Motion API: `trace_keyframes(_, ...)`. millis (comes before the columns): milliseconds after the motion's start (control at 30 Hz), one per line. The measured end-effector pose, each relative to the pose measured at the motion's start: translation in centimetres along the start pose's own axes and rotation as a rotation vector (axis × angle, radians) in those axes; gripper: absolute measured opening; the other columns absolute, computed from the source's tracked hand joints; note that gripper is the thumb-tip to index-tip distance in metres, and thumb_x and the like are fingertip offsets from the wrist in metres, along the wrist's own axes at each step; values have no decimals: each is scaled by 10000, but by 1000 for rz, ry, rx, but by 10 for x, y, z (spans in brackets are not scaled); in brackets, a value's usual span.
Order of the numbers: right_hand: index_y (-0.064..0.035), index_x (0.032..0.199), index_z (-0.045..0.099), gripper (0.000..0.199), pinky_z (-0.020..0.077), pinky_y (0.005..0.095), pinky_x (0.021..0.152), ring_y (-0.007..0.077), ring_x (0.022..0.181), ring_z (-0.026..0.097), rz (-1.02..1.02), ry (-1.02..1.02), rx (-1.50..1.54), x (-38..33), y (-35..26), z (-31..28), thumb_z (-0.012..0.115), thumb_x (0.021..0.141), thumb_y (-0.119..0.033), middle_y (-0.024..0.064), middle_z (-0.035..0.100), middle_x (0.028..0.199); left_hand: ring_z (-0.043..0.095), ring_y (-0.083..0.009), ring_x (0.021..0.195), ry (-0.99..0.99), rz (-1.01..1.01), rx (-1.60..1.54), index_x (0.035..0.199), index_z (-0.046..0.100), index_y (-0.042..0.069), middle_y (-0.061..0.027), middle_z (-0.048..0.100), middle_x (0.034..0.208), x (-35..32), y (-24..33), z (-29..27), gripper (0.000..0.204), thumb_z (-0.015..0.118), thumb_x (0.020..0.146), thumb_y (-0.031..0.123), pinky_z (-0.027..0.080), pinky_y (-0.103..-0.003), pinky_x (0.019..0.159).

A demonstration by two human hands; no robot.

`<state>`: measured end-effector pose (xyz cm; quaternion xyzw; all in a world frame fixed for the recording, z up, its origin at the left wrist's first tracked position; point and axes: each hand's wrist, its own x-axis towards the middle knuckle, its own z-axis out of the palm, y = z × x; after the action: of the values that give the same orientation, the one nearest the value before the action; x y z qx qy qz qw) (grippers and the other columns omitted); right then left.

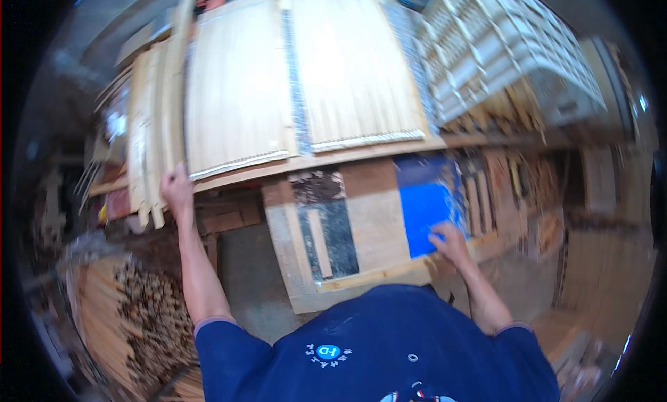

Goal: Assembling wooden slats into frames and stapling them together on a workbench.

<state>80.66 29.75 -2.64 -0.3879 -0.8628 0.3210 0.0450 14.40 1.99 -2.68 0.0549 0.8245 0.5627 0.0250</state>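
My left hand (178, 192) is closed around the near end of a long pale wooden strip (176, 89), at the left of the bench. More pale strips (144, 138) lie just left of it, their ends jutting past the bench edge. To the right of the held strip is a wide panel of pale slats (240, 82), with a second slat panel (354, 69) beyond it. My right hand (450, 242) hovers at the lower right over a bright blue sheet (425, 218). Its fingers are curled and blurred; anything inside them is hidden.
A white plastic crate (504, 51) stands on the bench at the far right. Below the bench edge (375, 153) is a low wooden board surface (375, 214) with a dark panel (330, 239). Bundled wood sticks (149, 325) are stacked at the lower left.
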Motion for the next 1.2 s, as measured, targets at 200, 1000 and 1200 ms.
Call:
trace_keyframes(200, -92, 1076, 698, 266, 513, 461, 941, 310, 1047, 649, -782, 280, -129, 71, -182, -117, 767, 821, -117, 108, 676, 1098, 552, -123, 732, -203, 53, 119, 868, 653, 33, -27, 633, 777, -201, 40, 5, 524, 606, 1000, 538, 470, -311, 694)
trace_keyframes(1000, -181, 780, 754, 250, 526, 496, 623, 339, 743, 673, -670, 127, -346, 222, 89, 50, 724, 822, -426, 131, 645, 771, 610, -359, 1073, -678, 522, 412, 1178, 665, 60, -156, 654, 1129, -445, 33, 166, 430, 791, 793, 204, 484, -451, 938)
trace_keyframes(1200, -175, 942, 745, 302, 535, 457, 828, 324, 948, 657, -593, 69, -323, 216, 59, 47, 730, 811, -447, 89, 649, 978, 655, -357, 1068, -761, 169, 318, 1153, 681, 3, -184, 685, 1125, -478, 52, 181, 343, 767, 855, 149, 527, -420, 934)
